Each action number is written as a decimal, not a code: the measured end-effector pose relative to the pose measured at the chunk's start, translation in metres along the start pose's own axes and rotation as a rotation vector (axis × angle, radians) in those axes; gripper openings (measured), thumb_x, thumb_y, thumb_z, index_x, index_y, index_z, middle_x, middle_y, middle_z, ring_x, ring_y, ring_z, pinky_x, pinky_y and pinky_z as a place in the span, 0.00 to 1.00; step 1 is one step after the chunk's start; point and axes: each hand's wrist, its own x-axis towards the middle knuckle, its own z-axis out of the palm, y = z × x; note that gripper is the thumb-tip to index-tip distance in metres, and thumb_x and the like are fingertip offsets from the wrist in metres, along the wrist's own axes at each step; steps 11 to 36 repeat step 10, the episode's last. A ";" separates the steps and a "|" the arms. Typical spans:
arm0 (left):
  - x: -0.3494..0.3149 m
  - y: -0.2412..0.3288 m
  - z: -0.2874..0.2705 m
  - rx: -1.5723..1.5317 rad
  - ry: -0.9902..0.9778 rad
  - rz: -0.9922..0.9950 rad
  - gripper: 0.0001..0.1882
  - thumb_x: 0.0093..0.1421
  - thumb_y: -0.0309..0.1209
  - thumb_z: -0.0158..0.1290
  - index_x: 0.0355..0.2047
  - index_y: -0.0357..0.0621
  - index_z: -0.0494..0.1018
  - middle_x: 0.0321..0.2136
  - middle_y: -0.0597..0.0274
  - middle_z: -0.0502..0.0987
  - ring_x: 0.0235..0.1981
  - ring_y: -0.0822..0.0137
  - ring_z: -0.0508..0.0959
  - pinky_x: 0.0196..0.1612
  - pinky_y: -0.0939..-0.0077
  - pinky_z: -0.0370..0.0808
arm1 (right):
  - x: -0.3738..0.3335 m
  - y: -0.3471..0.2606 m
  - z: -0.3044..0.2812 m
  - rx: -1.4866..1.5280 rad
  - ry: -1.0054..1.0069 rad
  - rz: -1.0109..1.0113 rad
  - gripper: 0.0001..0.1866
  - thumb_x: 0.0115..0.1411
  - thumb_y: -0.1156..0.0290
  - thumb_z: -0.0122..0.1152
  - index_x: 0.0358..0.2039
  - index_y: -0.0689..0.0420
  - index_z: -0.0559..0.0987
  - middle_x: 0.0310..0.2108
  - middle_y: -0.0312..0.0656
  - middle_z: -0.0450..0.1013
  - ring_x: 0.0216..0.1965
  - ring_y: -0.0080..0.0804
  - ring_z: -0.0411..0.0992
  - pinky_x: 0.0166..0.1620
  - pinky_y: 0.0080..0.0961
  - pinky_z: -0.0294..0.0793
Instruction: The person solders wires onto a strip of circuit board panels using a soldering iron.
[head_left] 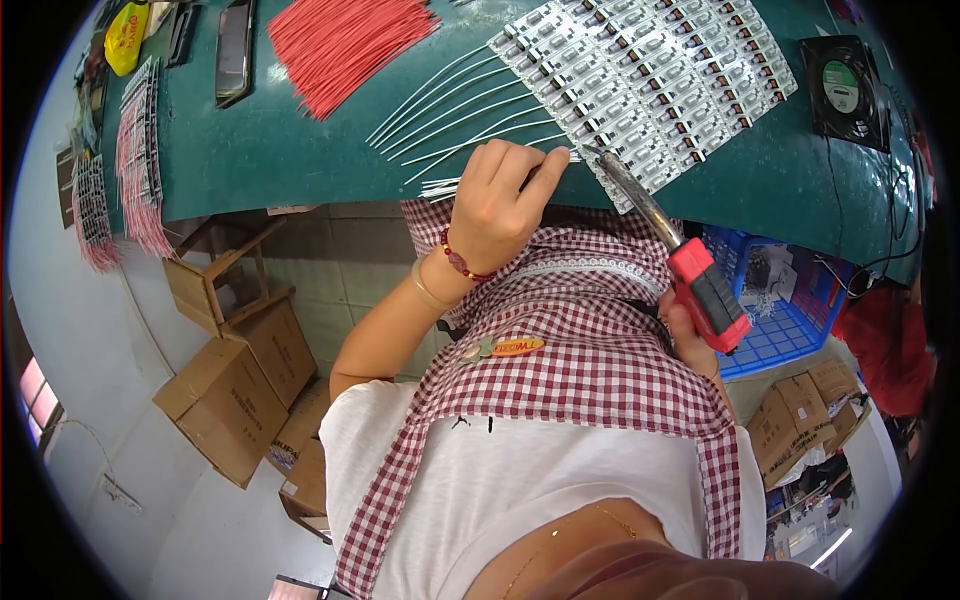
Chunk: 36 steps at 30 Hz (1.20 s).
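My left hand (pixel 503 195) is closed in a pinch at the near left edge of a panel of small white circuit boards (pixel 650 85). White wires (pixel 440 187) stick out to the left of that hand, and at least one seems to be between its fingers. In my right hand (pixel 690 340) is a soldering iron (pixel 705 290) with a red and black handle. Its metal tip reaches the panel edge, close to my left fingertips. Several white wires (pixel 450 105) trail leftward from the panel's left edge. The handle partly covers my right fingers.
Red wires (pixel 345 45) lie in a thick bundle on the green table (pixel 290 160). Left of them are a phone (pixel 235 50) and racks of red-wired pieces (pixel 143 160). A black fan (pixel 845 90) stands at the right; a blue basket (pixel 780 330) sits below. Cardboard boxes (pixel 225 410) stand lower left.
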 end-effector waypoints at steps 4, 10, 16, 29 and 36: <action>-0.001 -0.001 0.001 0.003 0.010 0.001 0.18 0.43 0.16 0.59 0.38 0.38 0.79 0.27 0.63 0.72 0.27 0.64 0.71 0.30 0.72 0.69 | -0.004 0.006 -0.002 -0.031 0.030 -0.027 0.09 0.48 0.77 0.65 0.33 0.61 0.79 0.27 0.46 0.74 0.25 0.44 0.73 0.26 0.32 0.71; 0.000 0.001 0.000 0.033 -0.014 -0.017 0.19 0.43 0.17 0.60 0.39 0.39 0.79 0.27 0.63 0.72 0.28 0.63 0.71 0.31 0.70 0.69 | 0.001 -0.006 -0.005 0.104 0.055 0.055 0.10 0.53 0.71 0.65 0.35 0.60 0.80 0.29 0.45 0.75 0.27 0.40 0.75 0.30 0.31 0.73; 0.000 0.001 0.000 0.033 -0.014 -0.017 0.19 0.43 0.17 0.60 0.39 0.39 0.79 0.27 0.63 0.72 0.28 0.63 0.71 0.31 0.70 0.69 | 0.001 -0.006 -0.005 0.104 0.055 0.055 0.10 0.53 0.71 0.65 0.35 0.60 0.80 0.29 0.45 0.75 0.27 0.40 0.75 0.30 0.31 0.73; 0.000 0.001 0.000 0.033 -0.014 -0.017 0.19 0.43 0.17 0.60 0.39 0.39 0.79 0.27 0.63 0.72 0.28 0.63 0.71 0.31 0.70 0.69 | 0.001 -0.006 -0.005 0.104 0.055 0.055 0.10 0.53 0.71 0.65 0.35 0.60 0.80 0.29 0.45 0.75 0.27 0.40 0.75 0.30 0.31 0.73; 0.000 0.001 0.000 0.033 -0.014 -0.017 0.19 0.43 0.17 0.60 0.39 0.39 0.79 0.27 0.63 0.72 0.28 0.63 0.71 0.31 0.70 0.69 | 0.001 -0.006 -0.005 0.104 0.055 0.055 0.10 0.53 0.71 0.65 0.35 0.60 0.80 0.29 0.45 0.75 0.27 0.40 0.75 0.30 0.31 0.73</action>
